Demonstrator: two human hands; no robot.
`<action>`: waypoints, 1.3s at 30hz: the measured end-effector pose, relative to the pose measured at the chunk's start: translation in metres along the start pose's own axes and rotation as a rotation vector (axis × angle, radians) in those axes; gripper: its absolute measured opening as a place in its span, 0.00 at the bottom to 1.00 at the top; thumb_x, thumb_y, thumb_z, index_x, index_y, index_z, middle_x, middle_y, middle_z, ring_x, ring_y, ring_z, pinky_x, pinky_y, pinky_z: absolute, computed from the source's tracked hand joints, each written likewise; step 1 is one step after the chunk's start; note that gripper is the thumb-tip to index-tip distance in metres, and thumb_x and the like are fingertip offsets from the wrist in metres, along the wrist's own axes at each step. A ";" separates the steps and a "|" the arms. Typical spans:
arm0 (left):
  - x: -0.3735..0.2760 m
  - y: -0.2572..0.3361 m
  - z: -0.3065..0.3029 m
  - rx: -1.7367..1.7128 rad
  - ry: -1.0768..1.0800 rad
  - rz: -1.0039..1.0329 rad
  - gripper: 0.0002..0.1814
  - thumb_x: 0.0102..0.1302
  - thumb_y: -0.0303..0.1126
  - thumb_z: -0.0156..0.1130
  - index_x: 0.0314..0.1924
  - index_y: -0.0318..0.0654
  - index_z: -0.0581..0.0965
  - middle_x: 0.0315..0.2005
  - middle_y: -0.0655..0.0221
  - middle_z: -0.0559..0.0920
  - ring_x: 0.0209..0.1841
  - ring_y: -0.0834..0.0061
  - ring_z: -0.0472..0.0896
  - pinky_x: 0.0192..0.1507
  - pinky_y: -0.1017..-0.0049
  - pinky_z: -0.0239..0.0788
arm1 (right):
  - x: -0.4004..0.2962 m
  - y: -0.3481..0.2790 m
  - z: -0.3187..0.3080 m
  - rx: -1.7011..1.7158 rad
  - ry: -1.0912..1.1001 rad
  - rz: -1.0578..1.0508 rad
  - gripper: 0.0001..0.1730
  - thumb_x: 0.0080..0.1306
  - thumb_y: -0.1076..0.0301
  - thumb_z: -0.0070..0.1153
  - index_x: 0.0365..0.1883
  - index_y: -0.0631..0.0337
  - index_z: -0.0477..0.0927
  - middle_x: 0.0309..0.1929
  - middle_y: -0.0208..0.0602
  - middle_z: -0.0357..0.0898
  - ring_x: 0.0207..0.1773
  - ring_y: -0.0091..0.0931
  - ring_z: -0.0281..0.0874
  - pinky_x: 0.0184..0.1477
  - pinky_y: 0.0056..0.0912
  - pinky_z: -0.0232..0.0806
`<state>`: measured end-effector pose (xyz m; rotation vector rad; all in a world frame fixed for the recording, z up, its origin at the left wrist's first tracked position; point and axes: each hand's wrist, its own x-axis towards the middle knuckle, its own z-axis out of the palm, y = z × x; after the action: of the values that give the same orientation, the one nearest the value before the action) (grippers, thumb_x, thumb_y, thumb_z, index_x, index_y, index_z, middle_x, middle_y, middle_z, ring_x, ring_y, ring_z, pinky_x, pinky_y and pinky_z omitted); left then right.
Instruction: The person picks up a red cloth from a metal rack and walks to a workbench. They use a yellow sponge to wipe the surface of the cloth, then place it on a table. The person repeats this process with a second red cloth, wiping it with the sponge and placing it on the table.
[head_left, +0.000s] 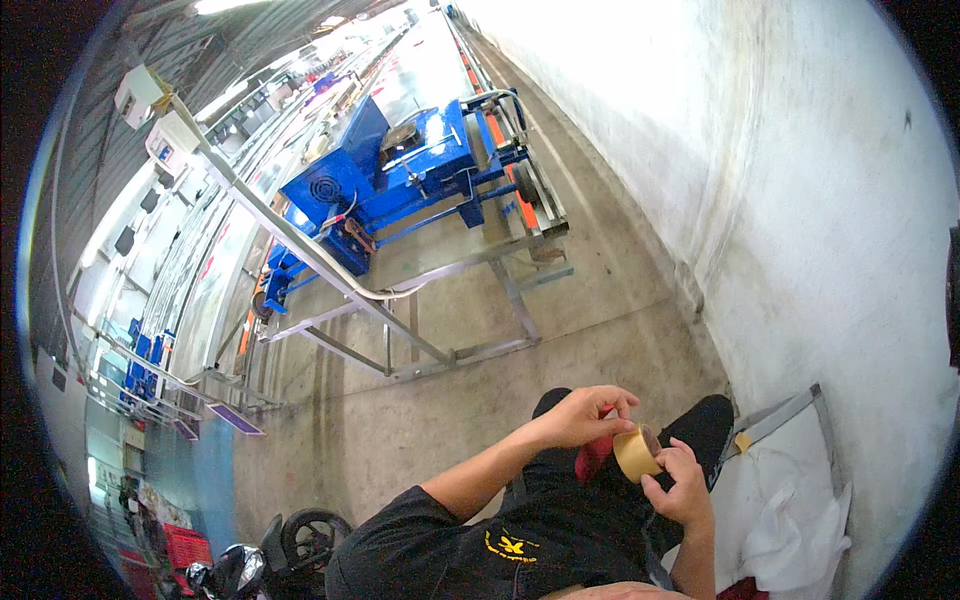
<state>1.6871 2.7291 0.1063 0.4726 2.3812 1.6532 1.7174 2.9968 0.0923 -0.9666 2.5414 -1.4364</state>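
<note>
A roll of yellowish adhesive tape (636, 454) is held up over my lap, its round side turned to the right. My right hand (681, 480) grips it from the right, with thumb and fingers at the roll's lower rim. From the left comes my left hand (589, 414), its fingers curled and the thumb tip at the upper edge of the roll. Whether a strip of tape is pinched there is too small to tell. Beneath the hands are my dark-clad legs (701, 420), and a red item (592, 457) shows between them, partly covered.
A blue wheeled machine carriage (427, 157) sits on a long table with a metal frame (480, 341). The white wall (810, 225) runs along the right. White fabric or sheeting (780, 532) lies beside me. At lower left are a motorcycle wheel (315, 529) and red crate (186, 546).
</note>
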 end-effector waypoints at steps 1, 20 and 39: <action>0.001 0.001 -0.003 0.064 -0.012 0.044 0.10 0.66 0.35 0.69 0.39 0.37 0.80 0.54 0.60 0.84 0.51 0.69 0.82 0.54 0.68 0.72 | -0.002 0.004 -0.001 0.025 -0.020 0.025 0.13 0.54 0.64 0.67 0.30 0.63 0.79 0.32 0.46 0.79 0.42 0.44 0.78 0.59 0.47 0.69; -0.007 0.022 0.024 -0.131 0.114 -0.414 0.07 0.69 0.27 0.67 0.39 0.34 0.76 0.33 0.70 0.82 0.32 0.85 0.79 0.33 0.82 0.71 | -0.017 0.036 -0.009 -0.292 0.204 0.226 0.26 0.59 0.43 0.67 0.43 0.56 0.85 0.35 0.37 0.86 0.41 0.37 0.84 0.48 0.40 0.68; 0.002 0.020 0.031 0.020 0.227 -0.282 0.07 0.67 0.24 0.69 0.44 0.31 0.82 0.33 0.70 0.84 0.33 0.84 0.79 0.37 0.83 0.71 | -0.036 0.040 -0.021 0.282 0.340 0.399 0.25 0.67 0.47 0.64 0.26 0.64 0.83 0.18 0.41 0.76 0.20 0.30 0.74 0.24 0.33 0.61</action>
<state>1.6986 2.7632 0.1141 -0.0523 2.4820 1.6282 1.7197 3.0471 0.0640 -0.1704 2.4438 -1.8736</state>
